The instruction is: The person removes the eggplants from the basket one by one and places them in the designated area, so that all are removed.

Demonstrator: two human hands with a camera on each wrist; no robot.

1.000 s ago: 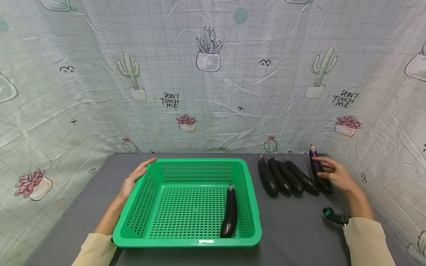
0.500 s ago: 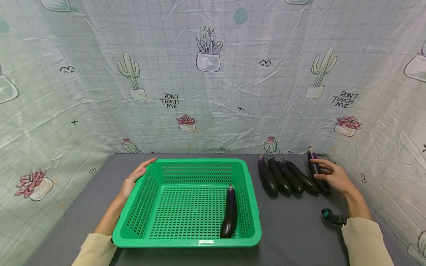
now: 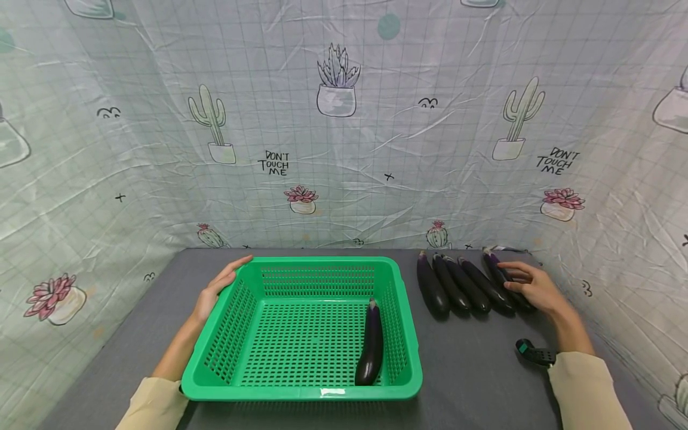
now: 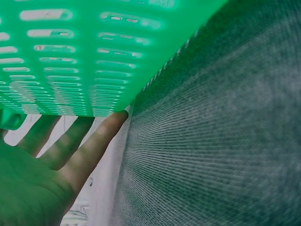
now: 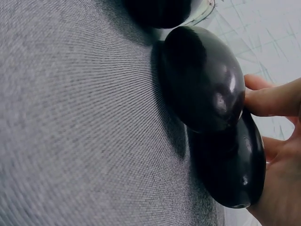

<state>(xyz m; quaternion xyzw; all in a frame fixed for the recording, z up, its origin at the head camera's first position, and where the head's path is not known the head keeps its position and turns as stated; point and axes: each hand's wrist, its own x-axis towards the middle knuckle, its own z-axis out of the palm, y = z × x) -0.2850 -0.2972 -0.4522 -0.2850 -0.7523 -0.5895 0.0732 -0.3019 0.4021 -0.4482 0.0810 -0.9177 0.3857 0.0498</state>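
Note:
My left hand (image 3: pixel 212 292) rests along the left side of a green perforated plastic basket (image 3: pixel 301 392). In the left wrist view its fairly straight fingers (image 4: pixel 89 153) lie against the basket's outer wall. Inside the basket, near its right wall, lies one dark purple eggplant (image 3: pixel 369 346). Over at the right, my right hand (image 3: pixel 540 291) holds the rightmost eggplant (image 3: pixel 491 266) between thumb and fingers, down on the table. That eggplant (image 5: pixel 230 169) sits close against its neighbour (image 5: pixel 207 80) in the right wrist view; part of the grip is hidden behind it.
Several eggplants (image 3: pixel 432 289) lie side by side right of the basket, stems toward the back. Behind the grey table (image 3: pixel 467 370) hangs a cloth (image 3: pixel 344 149) printed with cacti. A black strap device (image 3: pixel 534 353) is worn at the right wrist.
My right hand has moved left and lowered the eggplant; its stem end has swung left, leaving it slanted beside the row. The left hand and basket stay put.

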